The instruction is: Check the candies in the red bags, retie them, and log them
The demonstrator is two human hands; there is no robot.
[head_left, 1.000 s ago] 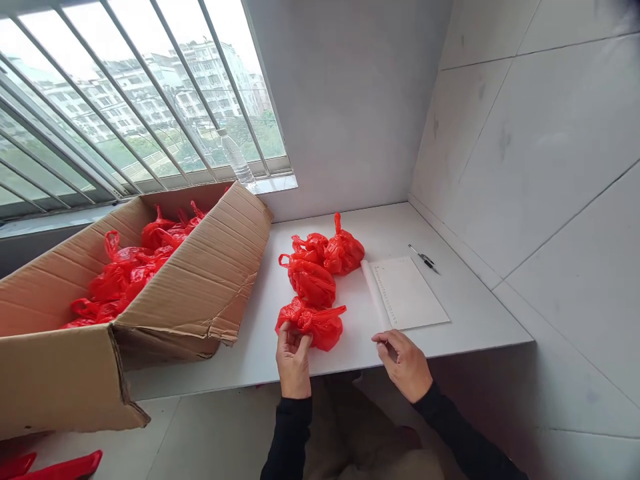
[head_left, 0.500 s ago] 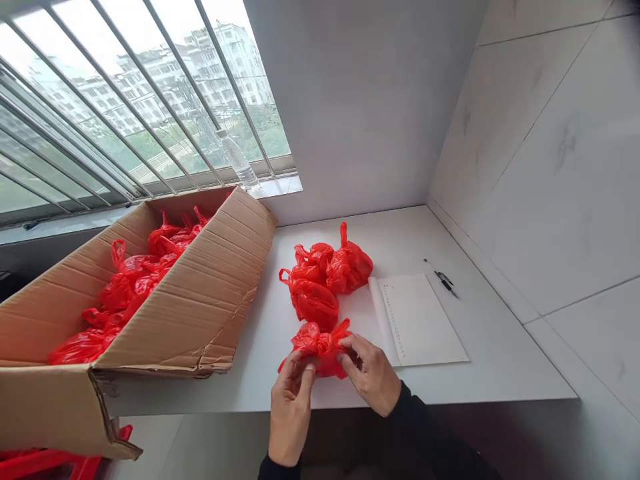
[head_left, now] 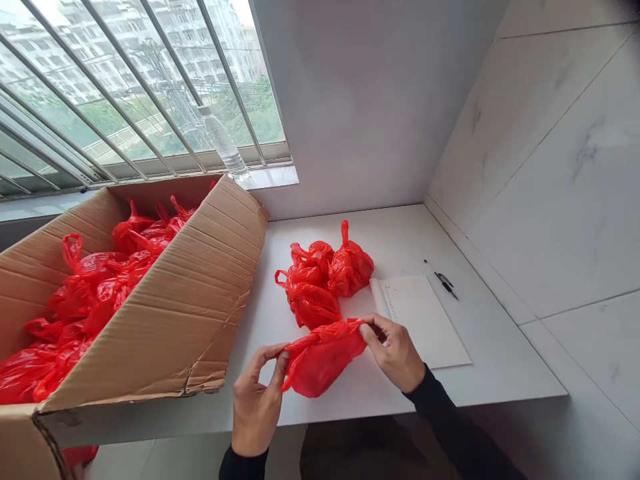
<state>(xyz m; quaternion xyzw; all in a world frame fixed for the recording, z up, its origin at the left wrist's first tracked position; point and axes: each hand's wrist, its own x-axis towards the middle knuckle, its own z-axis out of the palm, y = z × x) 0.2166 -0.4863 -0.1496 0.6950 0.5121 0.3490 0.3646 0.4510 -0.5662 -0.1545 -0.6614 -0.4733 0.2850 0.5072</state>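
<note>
A red plastic bag (head_left: 323, 363) is stretched sideways between my two hands, above the table's front part. My left hand (head_left: 260, 393) pinches its left end between thumb and fingers. At the right end, my right hand (head_left: 393, 347) grips the bag the same way. The bag's upper edge looks bunched and twisted, while its body hangs down rounded. What is inside it cannot be seen. Just behind it, several more red plastic bags (head_left: 315, 303) sit in a cluster on the white table (head_left: 500, 373).
A cardboard box (head_left: 200, 280) full of red bags stands at the left. An open notebook (head_left: 425, 320) and a black pen (head_left: 445, 283) lie to the right. On the windowsill stands a clear bottle (head_left: 225, 143). Walls border the table behind and at right.
My hands have moved apart, pulling the bunched bag out wide between them. My left hand went left and my right hand slightly right. The view has shifted a little.
</note>
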